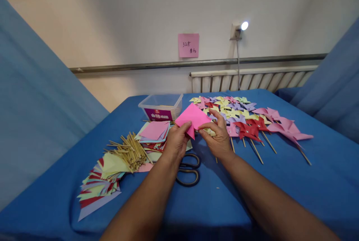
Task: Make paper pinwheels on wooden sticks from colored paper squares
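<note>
Both hands hold a bright pink sheet of paper (193, 116) above the table. One flap of it hangs down between the hands, cut or folded apart from the rest. My left hand (177, 139) pinches the lower left part with the thumb on top. At the right corner, my right hand (218, 136) grips the paper between thumb and fingers. Black-handled scissors (189, 175) lie on the cloth below my left hand, their blades hidden. Just left of that hand is a stack of coloured paper squares (153, 130).
A bundle of short sticks (130, 153) and fanned coloured paper pieces (98, 187) lie at the left. Behind stands a clear plastic box (161, 102). Many finished paper pinwheels (248, 129) on sticks cover the right side of the blue cloth (213, 207).
</note>
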A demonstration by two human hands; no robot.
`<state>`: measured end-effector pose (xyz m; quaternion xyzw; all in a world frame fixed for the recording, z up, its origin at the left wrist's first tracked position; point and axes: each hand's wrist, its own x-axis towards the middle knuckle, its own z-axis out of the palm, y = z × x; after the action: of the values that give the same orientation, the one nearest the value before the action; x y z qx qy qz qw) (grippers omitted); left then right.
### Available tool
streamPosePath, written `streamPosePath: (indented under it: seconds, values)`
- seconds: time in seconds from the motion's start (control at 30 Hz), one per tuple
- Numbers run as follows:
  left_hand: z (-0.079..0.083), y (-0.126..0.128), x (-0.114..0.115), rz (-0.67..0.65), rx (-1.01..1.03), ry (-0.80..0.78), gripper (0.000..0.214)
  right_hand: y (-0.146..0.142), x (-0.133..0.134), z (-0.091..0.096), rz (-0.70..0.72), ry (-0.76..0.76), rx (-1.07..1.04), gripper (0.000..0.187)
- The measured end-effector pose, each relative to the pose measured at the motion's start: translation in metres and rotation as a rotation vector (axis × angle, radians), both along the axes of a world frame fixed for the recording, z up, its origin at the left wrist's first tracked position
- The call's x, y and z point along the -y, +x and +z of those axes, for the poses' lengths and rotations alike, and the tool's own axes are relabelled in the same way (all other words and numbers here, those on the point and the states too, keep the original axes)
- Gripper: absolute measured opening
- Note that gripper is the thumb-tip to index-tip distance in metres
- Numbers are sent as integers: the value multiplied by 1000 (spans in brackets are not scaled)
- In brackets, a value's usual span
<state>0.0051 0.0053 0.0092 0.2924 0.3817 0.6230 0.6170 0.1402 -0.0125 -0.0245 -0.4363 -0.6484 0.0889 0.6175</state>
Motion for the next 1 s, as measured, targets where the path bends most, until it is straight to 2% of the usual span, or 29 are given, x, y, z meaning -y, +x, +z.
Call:
streamPosePath:
  seconds: [0.23,0.47,0.67,1.0]
  values:
    - [4,4,2,-71,6,38,35,-1,2,4,12,-19,-14,10]
    - [-1,5,1,-117,-19,71,32,1,0,2,4,-74,-41,12]
    - [-2,6,2,-124,-78,41,34,3,-3,1,-6,-139,-79,15]
    - [-3,7,3,-166,-146,84,37,4,-6,0,-15,-172,-115,20]
